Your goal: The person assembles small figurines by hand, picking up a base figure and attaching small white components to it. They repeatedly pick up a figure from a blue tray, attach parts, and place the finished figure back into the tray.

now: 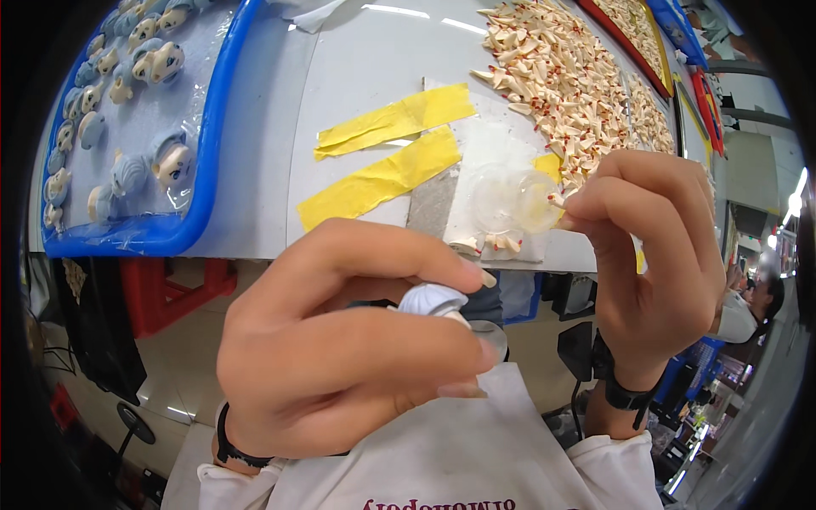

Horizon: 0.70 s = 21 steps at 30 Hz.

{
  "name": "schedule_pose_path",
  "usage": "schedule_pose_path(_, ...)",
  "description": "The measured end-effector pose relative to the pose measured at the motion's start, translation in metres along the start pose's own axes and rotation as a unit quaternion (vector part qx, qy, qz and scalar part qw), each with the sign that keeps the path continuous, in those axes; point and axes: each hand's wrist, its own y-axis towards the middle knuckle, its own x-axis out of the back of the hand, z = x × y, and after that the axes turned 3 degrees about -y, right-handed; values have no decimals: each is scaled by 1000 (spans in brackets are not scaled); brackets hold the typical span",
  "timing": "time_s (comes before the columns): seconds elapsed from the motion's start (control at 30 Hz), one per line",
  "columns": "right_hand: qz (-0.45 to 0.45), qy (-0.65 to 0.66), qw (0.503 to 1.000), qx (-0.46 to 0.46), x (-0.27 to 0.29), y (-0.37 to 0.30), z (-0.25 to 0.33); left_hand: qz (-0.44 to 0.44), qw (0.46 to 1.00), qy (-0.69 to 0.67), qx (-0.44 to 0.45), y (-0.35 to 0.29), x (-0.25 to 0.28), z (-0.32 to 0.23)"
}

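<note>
In front of my body, my left hand (340,348) is closed around a small doll head (432,299) with pale blue moulded hair. Its face is hidden by my fingers. My right hand (654,246) pinches a tiny cream piece with a red tip (555,200) between thumb and forefinger. That piece is at the edge of a small clear plastic cup (531,204) standing on the table. A few similar cream pieces (503,243) lie by the table's front edge, just below the cup.
A large heap of cream, red-tipped pieces (557,76) covers the far right of the table. At left stands a blue-rimmed tray (206,170) of doll heads. Yellow tape strips (378,176) cross a grey board (433,204). Below the edge is a red stool (174,293).
</note>
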Motion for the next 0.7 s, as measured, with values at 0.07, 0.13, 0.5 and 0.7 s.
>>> schedule_pose_path(0.07,-10,-26,999,45,-1,2,-1,-5,1000,-9,13,0,1,0)
schedule_pose_path(0.13,-20,-40,997,65,-2,4,-1,-20,998,-49,45,2,-1,0)
schedule_pose_path(0.5,5,-45,999,24,0,5,5,-70,987,-131,63,2,-8,3)
schedule_pose_path(0.7,29,-31,999,21,3,7,4,-151,968,-165,112,10,-25,-4)
